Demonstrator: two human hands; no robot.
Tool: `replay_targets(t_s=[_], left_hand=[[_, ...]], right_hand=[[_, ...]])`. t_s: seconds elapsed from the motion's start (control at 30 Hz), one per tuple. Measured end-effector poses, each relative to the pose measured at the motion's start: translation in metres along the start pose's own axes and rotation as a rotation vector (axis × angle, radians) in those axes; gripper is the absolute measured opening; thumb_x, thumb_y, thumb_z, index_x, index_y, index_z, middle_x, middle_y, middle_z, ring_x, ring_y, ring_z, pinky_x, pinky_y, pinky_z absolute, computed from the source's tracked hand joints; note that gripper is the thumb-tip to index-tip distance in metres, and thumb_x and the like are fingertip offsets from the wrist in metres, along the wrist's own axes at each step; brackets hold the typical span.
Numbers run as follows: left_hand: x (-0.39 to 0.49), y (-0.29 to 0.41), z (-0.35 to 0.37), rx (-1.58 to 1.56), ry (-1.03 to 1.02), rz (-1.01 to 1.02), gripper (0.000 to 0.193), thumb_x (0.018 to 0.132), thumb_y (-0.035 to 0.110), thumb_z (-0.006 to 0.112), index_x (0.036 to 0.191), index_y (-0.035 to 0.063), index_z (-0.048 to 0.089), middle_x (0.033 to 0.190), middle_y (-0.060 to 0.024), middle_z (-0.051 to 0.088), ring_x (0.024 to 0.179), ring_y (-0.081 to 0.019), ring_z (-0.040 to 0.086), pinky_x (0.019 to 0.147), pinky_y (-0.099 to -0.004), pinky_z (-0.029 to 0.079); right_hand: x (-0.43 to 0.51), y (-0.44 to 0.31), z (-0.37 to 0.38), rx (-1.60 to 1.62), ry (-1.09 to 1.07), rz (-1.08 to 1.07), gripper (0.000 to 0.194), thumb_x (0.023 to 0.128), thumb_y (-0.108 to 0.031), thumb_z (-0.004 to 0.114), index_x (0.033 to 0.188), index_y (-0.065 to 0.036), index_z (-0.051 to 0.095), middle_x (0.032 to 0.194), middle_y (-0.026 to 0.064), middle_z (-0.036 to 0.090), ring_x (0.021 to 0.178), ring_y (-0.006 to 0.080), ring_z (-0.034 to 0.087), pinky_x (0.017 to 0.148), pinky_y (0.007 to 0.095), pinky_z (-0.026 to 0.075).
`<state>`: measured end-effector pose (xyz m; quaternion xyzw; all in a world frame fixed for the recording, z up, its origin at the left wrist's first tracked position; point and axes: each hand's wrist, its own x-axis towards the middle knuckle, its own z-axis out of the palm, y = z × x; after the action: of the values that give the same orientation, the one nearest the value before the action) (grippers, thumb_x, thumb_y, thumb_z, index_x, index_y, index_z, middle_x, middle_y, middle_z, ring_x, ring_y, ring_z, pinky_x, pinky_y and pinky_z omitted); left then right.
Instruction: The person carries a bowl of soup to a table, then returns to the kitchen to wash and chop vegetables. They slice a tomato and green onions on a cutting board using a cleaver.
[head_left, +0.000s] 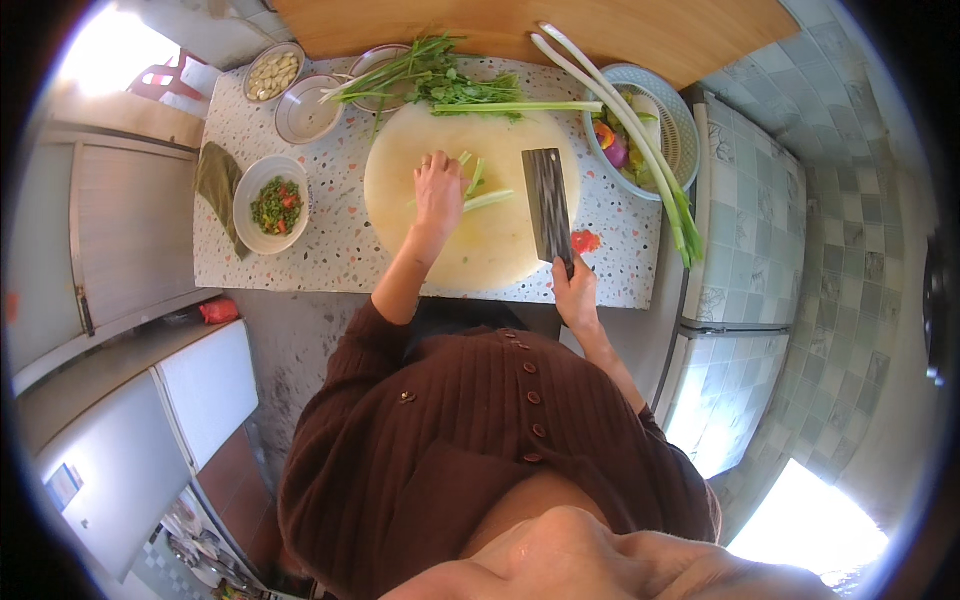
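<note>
My right hand (575, 294) grips the handle of a dark-bladed cleaver (547, 202), held flat-looking over the right side of a round, pale cutting board (405, 232). My left hand (440, 191) is above the middle of the board, fingers curled down beside short cut green stalks (477, 174). Whether those fingers pinch any piece is hidden from above. A longer pale-green stalk piece (489, 201) lies just right of them. Across the board's back edge rests one long green stalk (517, 108), near a bunch of leafy herbs (454, 84).
Left on the speckled table (337, 255) stand a bowl of chopped greens and red pieces (276, 206), an empty-looking bowl (308, 109), a bowl of peeled garlic (274, 75) and a green cloth (218, 191). Scallions (637, 135) lean over a blue basket (686, 161). Red scraps (586, 241) lie right.
</note>
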<state>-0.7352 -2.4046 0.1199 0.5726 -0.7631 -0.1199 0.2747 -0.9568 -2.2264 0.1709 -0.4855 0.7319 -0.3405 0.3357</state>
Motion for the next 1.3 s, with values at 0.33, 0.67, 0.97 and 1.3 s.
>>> replay_targets(t_s=[0.33, 0.67, 0.97, 1.3], left_hand=[[-0.001, -0.025, 0.014, -0.333, -0.196, -0.248, 0.013, 0.08, 0.013, 0.073, 0.084, 0.0015, 0.068, 0.084, -0.0157, 0.068, 0.08, -0.0318, 0.067, 0.07, -0.041, 0.052], [-0.001, -0.009, 0.014, -0.333, -0.234, -0.003, 0.007, 0.081, 0.0, 0.066, 0.087, 0.0023, 0.066, 0.079, -0.0157, 0.068, 0.075, -0.032, 0.069, 0.067, -0.0393, 0.053], [0.008, -0.041, 0.01, -0.58, -0.228, -0.208, 0.006, 0.088, -0.001, 0.069, 0.092, 0.0023, 0.068, 0.08, -0.0055, 0.07, 0.066, -0.0147, 0.064, 0.061, -0.0302, 0.051], [-0.009, 0.101, 0.05, -0.828, -0.183, 0.158, 0.023, 0.089, 0.003, 0.065, 0.111, 0.002, 0.069, 0.115, -0.0111, 0.071, 0.1, -0.0282, 0.067, 0.09, -0.0395, 0.052]], right_hand=[[-0.018, 0.012, -0.011, 0.028, 0.046, 0.015, 0.019, 0.097, -0.014, 0.06, 0.097, 0.005, 0.061, 0.064, 0.0205, 0.058, 0.055, 0.0278, 0.06, 0.055, 0.0398, 0.047], [-0.013, 0.012, -0.025, 0.117, 0.013, 0.045, 0.019, 0.099, -0.013, 0.058, 0.103, 0.005, 0.061, 0.071, 0.0141, 0.065, 0.057, 0.0224, 0.062, 0.057, 0.0361, 0.049], [-0.016, 0.002, -0.035, 0.125, 0.03, 0.07, 0.018, 0.099, -0.012, 0.059, 0.1, 0.005, 0.062, 0.064, 0.0098, 0.061, 0.056, 0.0131, 0.057, 0.054, 0.0324, 0.046], [-0.02, -0.007, -0.06, 0.268, 0.316, 0.122, 0.022, 0.101, -0.015, 0.059, 0.093, 0.005, 0.059, 0.059, 0.0042, 0.054, 0.051, 0.0093, 0.049, 0.047, 0.0316, 0.04]])
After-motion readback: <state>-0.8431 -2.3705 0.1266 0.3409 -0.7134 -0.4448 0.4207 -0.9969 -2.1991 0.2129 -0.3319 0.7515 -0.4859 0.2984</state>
